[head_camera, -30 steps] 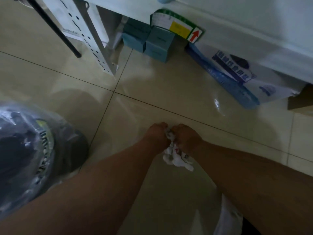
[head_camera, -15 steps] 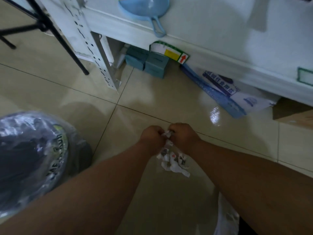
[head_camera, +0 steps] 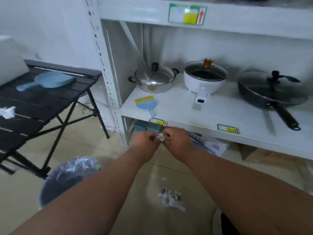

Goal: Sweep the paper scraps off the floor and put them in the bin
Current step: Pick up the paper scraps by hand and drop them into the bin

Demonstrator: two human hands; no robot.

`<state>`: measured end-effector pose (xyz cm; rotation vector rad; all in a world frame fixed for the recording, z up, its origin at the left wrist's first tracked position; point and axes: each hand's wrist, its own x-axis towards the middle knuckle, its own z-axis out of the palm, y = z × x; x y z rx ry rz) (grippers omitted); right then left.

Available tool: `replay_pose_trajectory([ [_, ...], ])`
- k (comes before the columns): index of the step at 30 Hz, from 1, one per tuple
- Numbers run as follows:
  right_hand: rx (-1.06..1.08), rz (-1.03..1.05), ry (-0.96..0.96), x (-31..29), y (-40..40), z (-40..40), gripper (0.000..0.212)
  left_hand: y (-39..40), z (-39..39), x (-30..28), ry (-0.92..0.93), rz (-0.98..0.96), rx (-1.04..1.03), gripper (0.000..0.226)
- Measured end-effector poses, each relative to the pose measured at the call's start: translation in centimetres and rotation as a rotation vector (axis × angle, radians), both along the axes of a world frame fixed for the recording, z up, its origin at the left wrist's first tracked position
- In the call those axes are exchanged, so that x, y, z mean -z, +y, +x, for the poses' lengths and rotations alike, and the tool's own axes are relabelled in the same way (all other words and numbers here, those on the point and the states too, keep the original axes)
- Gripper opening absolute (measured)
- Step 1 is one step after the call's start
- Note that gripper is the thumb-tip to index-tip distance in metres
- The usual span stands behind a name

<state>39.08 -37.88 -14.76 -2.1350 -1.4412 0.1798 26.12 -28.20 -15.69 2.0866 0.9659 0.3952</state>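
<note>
A steel pot [head_camera: 153,78], a white cooker [head_camera: 204,80] and a lidded frying pan [head_camera: 271,90] line a white shelf [head_camera: 220,112]; a black folding surface [head_camera: 33,102] stands far left.

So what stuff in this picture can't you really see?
Head view only:
- Inside the bin: its shiny liner and the left forearm cover it.
- The paper pinched between the left hand and right hand: fingers hide most of it.
- Print on the scraps on the floor: too small and blurred.
- The box under the shelf: shelf edge covers its top.
</note>
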Motion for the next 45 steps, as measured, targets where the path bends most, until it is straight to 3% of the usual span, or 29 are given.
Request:
replay_pose_trajectory([
  [10, -0.037, 0.212, 0.006, -13.4, -3.9, -6.3, 0.007, -4.9, -6.8, -13.9, -0.238, 0.059, -0.040, 0.015],
  [12, -0.043, 0.248, -0.001, -14.8, -3.9, -7.6, 0.002, -5.3, -8.2, -15.2, -0.257, 0.091, -0.050, 0.017],
  [16, -0.070, 0.262, 0.023, -16.3, -2.7, -10.1, 0.015, -4.5, -11.4, -17.0, -0.295, 0.088, -0.085, 0.012],
  [20, -0.129, 0.282, 0.031, -17.4, -0.7, -13.2, 0.005, -3.1, -14.8, -17.8, -0.312, 0.109, -0.162, 0.013],
  [25, -0.223, 0.295, 0.048, -17.2, 2.6, -17.1, 0.005, -1.5, -19.1, -17.9, -0.330, 0.098, -0.254, 0.018],
  [28, -0.277, 0.286, 0.035, -16.6, 4.6, -19.3, 0.015, 0.2, -21.8, -17.2, -0.306, 0.085, -0.289, 0.012],
  [35, -0.365, 0.237, 0.064, -13.1, 9.0, -23.6, 0.003, 2.9, -27.0, -14.0, -0.299, -0.013, -0.417, 0.010],
  [45, -0.323, 0.034, 0.186, -5.8, 13.1, -26.5, 0.014, 6.3, -30.9, -8.2, -0.014, -0.003, -0.591, 0.008],
])
